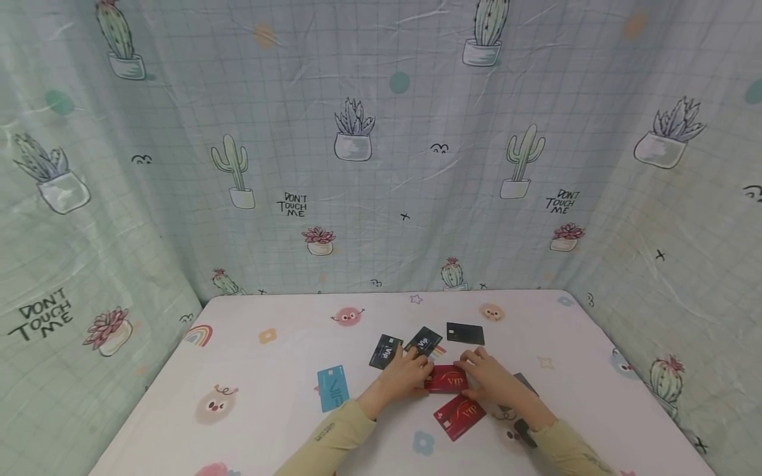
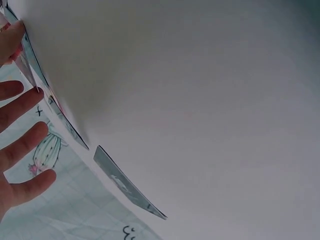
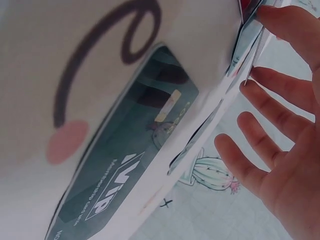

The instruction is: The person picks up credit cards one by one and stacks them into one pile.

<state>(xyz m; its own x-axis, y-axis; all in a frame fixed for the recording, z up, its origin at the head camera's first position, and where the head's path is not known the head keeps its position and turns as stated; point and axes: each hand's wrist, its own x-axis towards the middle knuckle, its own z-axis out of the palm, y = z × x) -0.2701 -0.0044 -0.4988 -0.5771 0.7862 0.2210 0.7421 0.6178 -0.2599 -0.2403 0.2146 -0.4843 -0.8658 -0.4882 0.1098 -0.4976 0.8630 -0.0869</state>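
A red VIP card (image 1: 446, 379) is held by both hands, one at each short end, close over the table. My left hand (image 1: 407, 373) grips its left end; in the left wrist view the thumb (image 2: 11, 42) and a fingertip pinch the thin card edge while the other fingers spread out. On the right end, my right hand (image 1: 489, 378) pinches with thumb (image 3: 290, 27) and fingertips, its other fingers loosely extended. Another red VIP card (image 1: 460, 416) lies tilted just below the held one. Two black VIP cards (image 1: 385, 350) lie beyond the left fingers.
A plain black card (image 1: 465, 333) lies farther back. The light blue VIP card (image 1: 333, 388) is left of the left forearm. Dark cards (image 1: 524, 433) lie partly hidden under the right forearm. The white patterned table (image 1: 286, 344) meets a cactus-print curtain (image 1: 381, 185) behind.
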